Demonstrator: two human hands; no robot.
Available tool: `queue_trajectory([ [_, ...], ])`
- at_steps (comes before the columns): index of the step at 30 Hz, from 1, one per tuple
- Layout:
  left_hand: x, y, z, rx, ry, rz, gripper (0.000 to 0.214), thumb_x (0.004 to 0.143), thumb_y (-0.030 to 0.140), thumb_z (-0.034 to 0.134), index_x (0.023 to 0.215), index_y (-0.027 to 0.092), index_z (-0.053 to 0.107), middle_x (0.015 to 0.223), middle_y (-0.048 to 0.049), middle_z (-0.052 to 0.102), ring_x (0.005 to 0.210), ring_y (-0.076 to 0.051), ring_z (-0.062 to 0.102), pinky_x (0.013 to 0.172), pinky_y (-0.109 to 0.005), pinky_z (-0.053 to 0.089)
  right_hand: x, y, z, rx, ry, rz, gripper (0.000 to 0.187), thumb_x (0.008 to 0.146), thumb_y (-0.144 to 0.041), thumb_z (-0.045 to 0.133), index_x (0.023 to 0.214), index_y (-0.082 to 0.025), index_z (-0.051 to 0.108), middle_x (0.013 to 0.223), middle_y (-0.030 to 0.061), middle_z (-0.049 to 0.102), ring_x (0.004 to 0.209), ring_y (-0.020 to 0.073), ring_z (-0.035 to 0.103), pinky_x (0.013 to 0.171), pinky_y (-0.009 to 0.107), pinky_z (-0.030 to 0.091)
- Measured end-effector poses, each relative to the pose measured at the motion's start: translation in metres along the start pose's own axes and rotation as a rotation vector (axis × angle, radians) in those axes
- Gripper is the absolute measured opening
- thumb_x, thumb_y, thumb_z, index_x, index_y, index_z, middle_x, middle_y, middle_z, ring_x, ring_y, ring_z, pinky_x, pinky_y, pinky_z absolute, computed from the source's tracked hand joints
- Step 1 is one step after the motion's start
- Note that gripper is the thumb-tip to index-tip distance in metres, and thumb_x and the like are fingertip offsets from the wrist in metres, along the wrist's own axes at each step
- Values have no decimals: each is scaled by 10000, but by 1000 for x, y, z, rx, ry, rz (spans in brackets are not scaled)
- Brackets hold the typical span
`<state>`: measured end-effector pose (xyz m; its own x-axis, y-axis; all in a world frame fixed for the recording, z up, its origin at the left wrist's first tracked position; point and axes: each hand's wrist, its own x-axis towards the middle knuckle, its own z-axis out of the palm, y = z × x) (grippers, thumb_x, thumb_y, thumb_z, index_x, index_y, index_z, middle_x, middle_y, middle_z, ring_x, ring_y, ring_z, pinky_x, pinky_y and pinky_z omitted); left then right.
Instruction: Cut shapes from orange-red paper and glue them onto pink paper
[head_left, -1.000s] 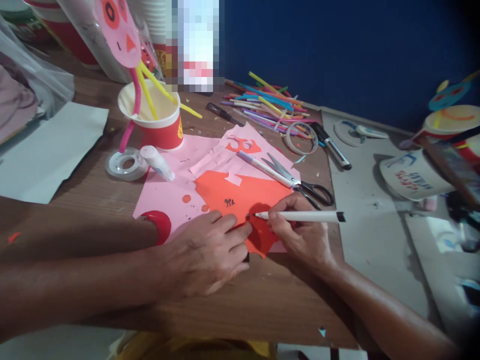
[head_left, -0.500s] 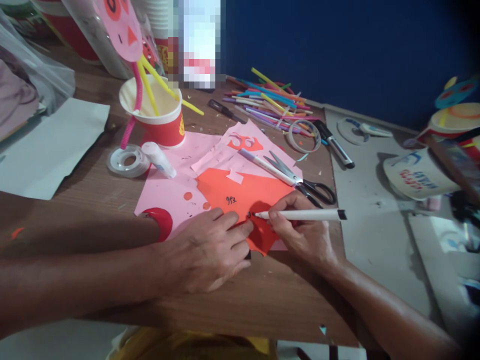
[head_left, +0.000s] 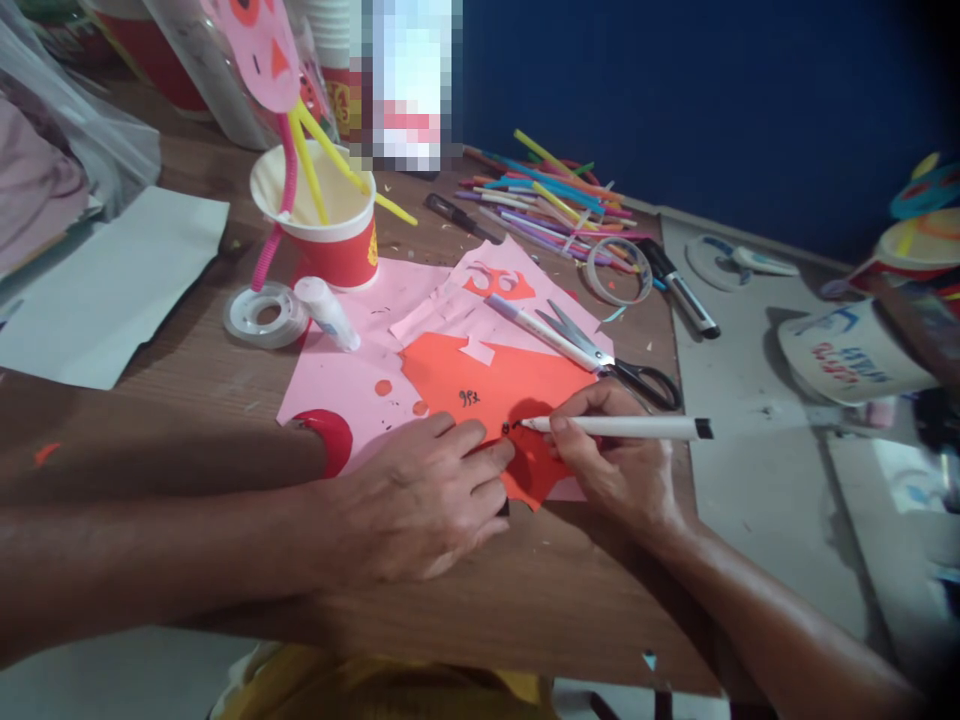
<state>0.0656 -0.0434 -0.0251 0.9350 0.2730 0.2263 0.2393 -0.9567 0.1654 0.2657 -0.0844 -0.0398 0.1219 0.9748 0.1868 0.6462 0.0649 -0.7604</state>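
My right hand [head_left: 619, 450] is closed round a white marker [head_left: 637, 427] with a black end, its tip on the orange paper [head_left: 495, 370]. Small black marks show at the tip and further left on the sheet. Fingers extended, my left hand [head_left: 431, 490] lies flat across the paper's lower left edge. A small black thing [head_left: 504, 508] peeks out beneath its fingers, mostly hidden. Under the orange sheet spreads pink paper [head_left: 337, 390] with cut-outs, and a red paper piece [head_left: 330, 435] lies by my left wrist. Scissors [head_left: 637, 378] and a purple-ended marker [head_left: 540, 330] rest above my right hand.
A red-and-white paper cup [head_left: 337, 250] holds yellow straws and a pink paper face. Nearby are clear tape [head_left: 266, 315] and a glue stick [head_left: 328, 312]. Several colourful straws [head_left: 547, 200] lie at the back, with a black marker [head_left: 682, 290] on the right.
The marker tip has shifted slightly, and a dark stroke now shows beside the small black mark. My left hand stays on the paper. The whole view has moved a little.
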Motion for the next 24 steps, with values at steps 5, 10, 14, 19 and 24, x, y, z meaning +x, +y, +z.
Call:
queue_trajectory([
  [5,0,0,-1,-1,-4,5,249,864,340,455,717,195,595,971,-64,636,745,-202,473,639,-357,340,1,-1,-1,-3,-13,-9,110,799,-224,573,719,-199,502,595,-35,550,495,97,515,460,211,413],
  [10,0,0,-1,1,16,-1,234,858,332,466,721,195,598,958,-57,645,733,-207,474,635,-357,346,1,-2,-1,-23,-9,-32,112,787,-204,572,704,-199,497,575,-45,525,471,86,482,429,196,387],
  [14,0,0,0,14,16,4,231,858,337,465,736,199,605,965,-54,647,743,-216,479,628,-358,349,1,-3,-1,-8,-16,-47,117,781,-192,573,695,-199,494,551,-56,503,462,79,465,418,184,374],
  [19,0,0,0,10,17,11,236,863,331,456,729,202,602,955,-56,645,735,-211,480,626,-356,348,-1,-2,0,10,-26,-19,103,794,-217,581,721,-201,511,588,-43,547,492,89,507,440,192,400],
  [24,0,1,1,14,11,8,234,862,328,460,725,204,604,958,-56,641,741,-206,480,635,-354,348,-1,-1,1,-4,-19,25,102,797,-241,584,735,-204,513,603,-28,565,504,108,538,453,215,421],
])
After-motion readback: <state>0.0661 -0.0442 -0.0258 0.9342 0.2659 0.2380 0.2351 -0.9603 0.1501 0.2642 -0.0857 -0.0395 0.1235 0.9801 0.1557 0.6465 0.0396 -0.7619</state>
